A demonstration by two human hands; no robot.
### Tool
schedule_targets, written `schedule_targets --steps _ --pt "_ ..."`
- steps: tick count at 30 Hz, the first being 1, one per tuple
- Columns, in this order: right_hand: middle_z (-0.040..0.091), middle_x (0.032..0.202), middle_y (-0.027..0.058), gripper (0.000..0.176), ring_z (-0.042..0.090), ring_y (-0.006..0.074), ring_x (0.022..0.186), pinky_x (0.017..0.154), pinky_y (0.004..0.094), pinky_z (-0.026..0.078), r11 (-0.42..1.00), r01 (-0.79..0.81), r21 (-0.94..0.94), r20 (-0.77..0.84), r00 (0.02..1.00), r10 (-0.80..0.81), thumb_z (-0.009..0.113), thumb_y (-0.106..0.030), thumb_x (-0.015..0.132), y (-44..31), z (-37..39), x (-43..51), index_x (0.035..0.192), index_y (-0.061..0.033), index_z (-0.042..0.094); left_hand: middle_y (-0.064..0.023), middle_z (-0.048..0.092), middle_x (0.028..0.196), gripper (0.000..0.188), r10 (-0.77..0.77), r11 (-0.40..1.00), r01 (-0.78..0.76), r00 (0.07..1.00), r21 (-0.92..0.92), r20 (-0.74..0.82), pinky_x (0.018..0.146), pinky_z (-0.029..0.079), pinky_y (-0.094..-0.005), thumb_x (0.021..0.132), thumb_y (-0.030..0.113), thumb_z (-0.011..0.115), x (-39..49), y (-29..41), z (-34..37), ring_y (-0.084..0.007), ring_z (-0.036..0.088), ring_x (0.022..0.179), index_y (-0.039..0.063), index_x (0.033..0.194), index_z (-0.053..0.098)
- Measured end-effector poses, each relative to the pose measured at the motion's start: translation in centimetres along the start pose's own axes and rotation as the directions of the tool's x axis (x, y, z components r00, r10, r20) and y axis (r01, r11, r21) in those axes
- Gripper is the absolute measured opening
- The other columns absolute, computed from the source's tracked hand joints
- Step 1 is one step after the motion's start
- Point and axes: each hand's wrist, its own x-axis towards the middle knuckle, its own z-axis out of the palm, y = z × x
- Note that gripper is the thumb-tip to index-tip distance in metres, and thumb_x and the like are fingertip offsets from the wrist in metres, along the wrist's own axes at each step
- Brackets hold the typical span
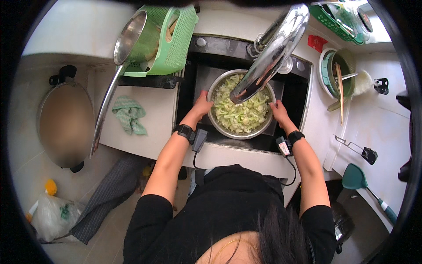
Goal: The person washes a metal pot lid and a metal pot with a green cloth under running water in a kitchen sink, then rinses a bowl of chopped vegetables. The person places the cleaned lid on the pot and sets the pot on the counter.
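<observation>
A round stainless steel basin (214, 122) full of cut cauliflower (242, 115) is over the dark sink (206, 71). My left hand (201, 105) grips its left rim, and my right hand (279, 111) grips the rim on the opposite side. The chrome faucet (273, 52) reaches over the basin and hides part of the cauliflower. I cannot tell whether the basin rests on the sink floor or is held up.
Left of the sink are a green plastic basket (179, 46), a steel pan (130, 38) with its long handle jutting forward, and a crumpled green-white cloth (128, 114). On the right stand nested bowls (324, 74) with chopsticks (339, 87). A green spatula (354, 176) hangs farther right.
</observation>
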Motion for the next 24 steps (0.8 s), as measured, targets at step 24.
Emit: schedule_targets --steps 24 --pt "0.057 0.083 0.0005 0.024 0.051 0.0064 0.072 0.064 0.0205 0.043 0.834 0.264 0.484 -0.215 0.960 -0.179 0.047 -0.022 0.092 -8.4 -9.0 -18.3 0.097 0.0001 0.055 -0.0080 0.056 0.096 0.034 0.246 0.883 -0.186 0.965 -0.431 0.088 0.071 0.046 -0.0247 0.087 0.008 0.052 -19.7 10.5 -2.7 -0.0119 0.055 0.085 -0.001 0.117 0.039"
